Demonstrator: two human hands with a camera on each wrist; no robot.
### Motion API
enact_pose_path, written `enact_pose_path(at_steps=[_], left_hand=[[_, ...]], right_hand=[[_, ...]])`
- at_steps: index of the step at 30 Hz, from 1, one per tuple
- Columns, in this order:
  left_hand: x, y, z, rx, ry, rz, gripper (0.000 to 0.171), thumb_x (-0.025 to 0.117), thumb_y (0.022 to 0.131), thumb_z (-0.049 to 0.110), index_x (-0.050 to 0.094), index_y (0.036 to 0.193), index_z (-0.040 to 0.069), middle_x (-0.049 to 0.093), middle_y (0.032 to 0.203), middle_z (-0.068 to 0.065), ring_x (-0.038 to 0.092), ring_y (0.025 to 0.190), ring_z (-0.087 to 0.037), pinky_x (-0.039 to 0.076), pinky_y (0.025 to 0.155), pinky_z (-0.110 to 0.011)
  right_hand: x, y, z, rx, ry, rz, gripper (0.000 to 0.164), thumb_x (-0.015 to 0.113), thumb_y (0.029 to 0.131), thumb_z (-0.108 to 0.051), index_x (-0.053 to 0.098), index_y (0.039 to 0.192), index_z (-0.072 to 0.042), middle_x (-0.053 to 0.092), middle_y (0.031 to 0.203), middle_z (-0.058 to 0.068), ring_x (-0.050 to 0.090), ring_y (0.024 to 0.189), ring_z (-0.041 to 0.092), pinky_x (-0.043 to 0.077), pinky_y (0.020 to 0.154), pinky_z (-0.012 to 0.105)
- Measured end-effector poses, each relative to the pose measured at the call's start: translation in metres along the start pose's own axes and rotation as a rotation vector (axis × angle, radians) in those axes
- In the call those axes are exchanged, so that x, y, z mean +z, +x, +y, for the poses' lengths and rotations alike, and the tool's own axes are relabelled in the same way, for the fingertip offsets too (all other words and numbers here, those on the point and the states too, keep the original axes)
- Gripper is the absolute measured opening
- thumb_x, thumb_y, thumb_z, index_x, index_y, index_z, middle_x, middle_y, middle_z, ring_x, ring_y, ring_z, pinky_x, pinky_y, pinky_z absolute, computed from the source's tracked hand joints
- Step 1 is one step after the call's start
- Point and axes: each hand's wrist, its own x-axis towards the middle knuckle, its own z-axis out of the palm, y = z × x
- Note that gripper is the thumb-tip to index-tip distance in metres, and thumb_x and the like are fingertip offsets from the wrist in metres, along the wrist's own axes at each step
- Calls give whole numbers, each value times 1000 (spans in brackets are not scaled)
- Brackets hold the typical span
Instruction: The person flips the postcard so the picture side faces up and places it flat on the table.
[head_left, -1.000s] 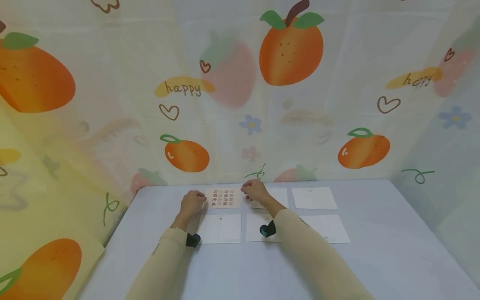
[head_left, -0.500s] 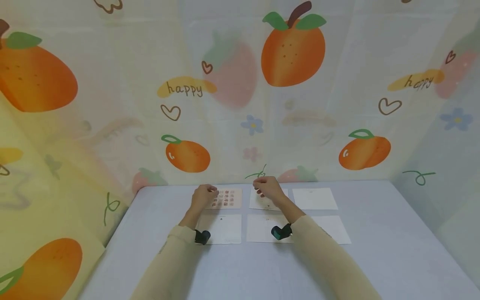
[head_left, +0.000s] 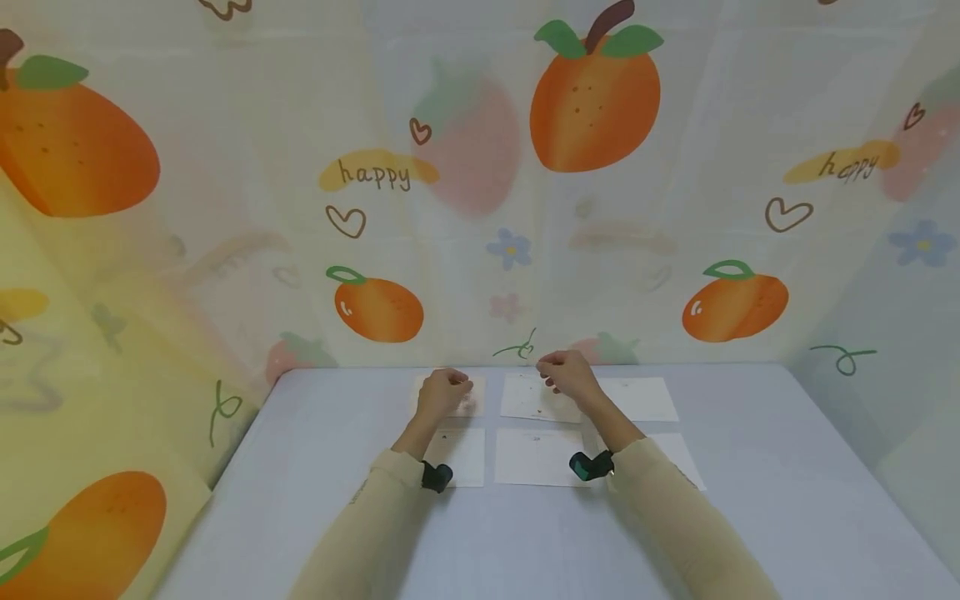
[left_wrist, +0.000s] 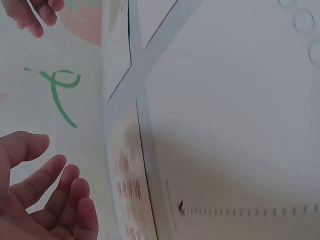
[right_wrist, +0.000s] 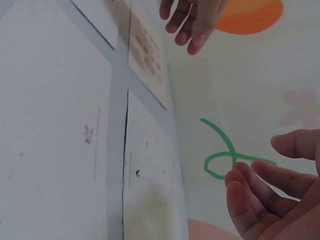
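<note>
My left hand [head_left: 442, 396] hovers over the back-left card [head_left: 477, 407], covering much of it; reddish-brown characters on this lettered card [left_wrist: 131, 192] show in the left wrist view. Its fingers [left_wrist: 57, 192] are loosely bent, thumb apart, with nothing between them. My right hand [head_left: 573, 382] is raised above the back-middle white card [head_left: 525, 402], which bears small dark marks. In the right wrist view the right fingers [right_wrist: 270, 187] curve loosely around a gap, holding nothing.
In the front row lie a left card [head_left: 467, 460], a middle card [head_left: 536, 460] and a right card [head_left: 681, 454], partly behind the sleeves. Another white card [head_left: 645, 400] lies back right. A fruit-print cloth [head_left: 450, 275] rises behind the pale table [head_left: 765, 500].
Both hands have shifted to the right. The left hand now covers most of the lettered card, and the right hand has moved off the back-middle card's left part. The cards look unmoved.
</note>
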Motion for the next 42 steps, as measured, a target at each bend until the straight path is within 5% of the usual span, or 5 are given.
enact_pose_path(at_steps=[16, 24, 33, 42], left_hand=[[46, 0, 10, -16, -20, -8, 23, 66, 89, 23, 70, 102, 5, 70, 96, -11, 62, 81, -21, 47, 68, -31], [64, 2, 17, -11, 26, -18, 22, 66, 89, 21, 69, 103, 4, 71, 98, -11, 63, 85, -23, 50, 74, -36], [67, -3, 28, 8, 88, -47, 20, 63, 89, 14, 67, 103, 0, 70, 105, -16, 64, 94, -30, 51, 84, -42], [71, 1, 30, -79, 42, -33, 17, 65, 87, 9, 67, 99, -3, 69, 102, -18, 64, 94, -33, 52, 84, -43]], right_hand=[[-23, -2, 35, 104, -123, 26, 30, 59, 93, -20, 66, 107, 7, 65, 93, 18, 62, 75, 23, 54, 65, 32], [-30, 2, 48, 169, -145, -4, 31, 60, 93, -18, 65, 108, 8, 51, 56, 0, 42, 47, 9, 41, 51, 23], [-29, 1, 56, 217, -172, 7, 28, 62, 91, -16, 65, 104, 9, 46, 51, -2, 38, 44, 8, 38, 46, 21], [-26, 10, 61, 203, -238, 64, 19, 66, 85, -12, 67, 78, 6, 53, 53, 1, 47, 49, 12, 41, 47, 23]])
